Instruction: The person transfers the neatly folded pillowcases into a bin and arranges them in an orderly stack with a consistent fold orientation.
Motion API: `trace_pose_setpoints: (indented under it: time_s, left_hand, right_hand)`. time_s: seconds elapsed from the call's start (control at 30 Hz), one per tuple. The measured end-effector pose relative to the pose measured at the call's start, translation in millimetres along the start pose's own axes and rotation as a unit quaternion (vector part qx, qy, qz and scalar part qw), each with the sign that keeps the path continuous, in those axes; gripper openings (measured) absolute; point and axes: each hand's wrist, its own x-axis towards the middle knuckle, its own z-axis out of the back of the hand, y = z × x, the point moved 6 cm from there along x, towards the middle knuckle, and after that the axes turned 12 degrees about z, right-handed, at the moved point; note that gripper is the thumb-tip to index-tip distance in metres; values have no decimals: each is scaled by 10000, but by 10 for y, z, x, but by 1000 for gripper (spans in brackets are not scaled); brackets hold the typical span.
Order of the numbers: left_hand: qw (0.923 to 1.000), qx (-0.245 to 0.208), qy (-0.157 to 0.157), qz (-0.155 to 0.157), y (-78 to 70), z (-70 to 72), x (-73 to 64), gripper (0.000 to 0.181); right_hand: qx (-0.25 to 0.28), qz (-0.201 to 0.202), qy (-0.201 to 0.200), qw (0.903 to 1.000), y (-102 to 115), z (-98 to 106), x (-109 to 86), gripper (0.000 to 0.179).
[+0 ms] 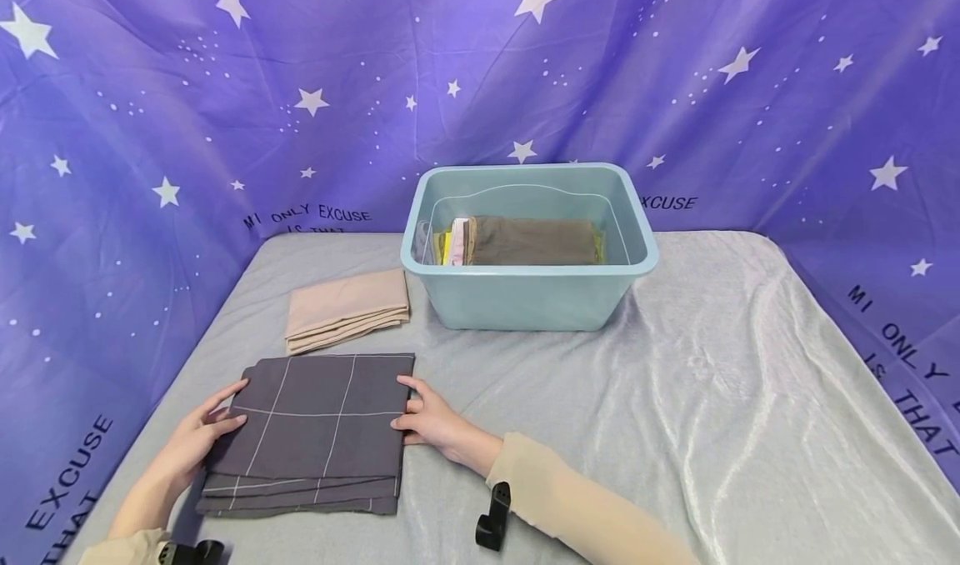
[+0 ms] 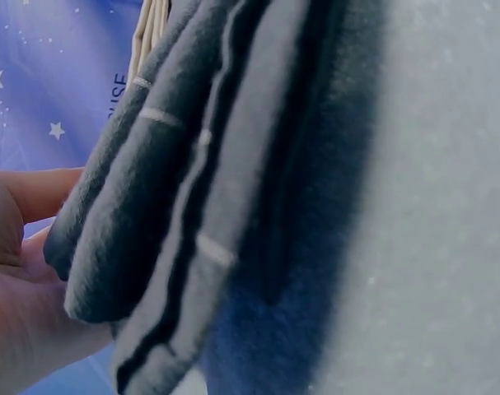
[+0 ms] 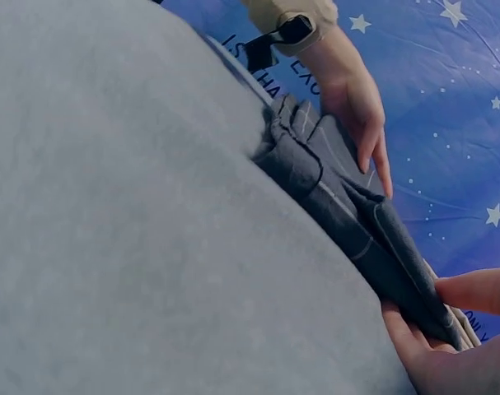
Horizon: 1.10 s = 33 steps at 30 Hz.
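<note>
A folded dark grey cloth (image 1: 315, 419) with thin white check lines lies at the front left of the table, its layered edges facing the person. My left hand (image 1: 197, 442) grips its left edge, fingertips on the top layer; the remaining fingers are hidden. At the opposite edge, my right hand (image 1: 435, 419) holds the cloth between thumb and fingers, with fingers (image 3: 418, 341) tucked beneath it in the right wrist view. Stacked layers of the cloth (image 2: 151, 206) hang close to the left wrist camera. Just behind lies a folded beige cloth (image 1: 348, 305).
A light blue plastic bin (image 1: 525, 302) stands at the back middle. Inside it are a folded brown cloth (image 1: 534, 240) and yellow and pink items at its left. Grey plush fabric (image 1: 720, 382) covers the table, and a purple star-patterned curtain (image 1: 480, 65) hangs behind and beside it.
</note>
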Motion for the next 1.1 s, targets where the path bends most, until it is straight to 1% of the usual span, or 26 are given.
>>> trace_pose_setpoints:
  time_s: [0.13,0.37,0.53,0.63,0.77,0.93,1.1]
  left_hand:
    - [9999,-122,99,-48,-13,1,-22,57]
    - [9999,-83,27,-97,-49,8,-51,59]
    - [9997,-54,2,-228,-92,5,-98,58]
    - [9992,-80,71,-393,-122,-5,-128,56]
    - [9978,-235,230,-578,-156,-22,-166,55]
    - [9969,-380,324,-613,-174,-30,-201,55]
    - [9953,-543,449,-672,-193,-42,-228,54]
  right_hand:
    - [10,71,58,10000,20,-8,-4,69]
    - [-43,132,36,9999,43,-16,-20,68]
    - [-99,181,-9,9998,55,-20,-23,66]
    - [-145,194,-35,9997,61,-18,-20,66]
    - [-221,232,-52,9995,88,-16,-18,66]
    - [-258,313,-7,9992,132,-11,-32,65]
    - [-174,379,45,9991,184,-10,-69,64]
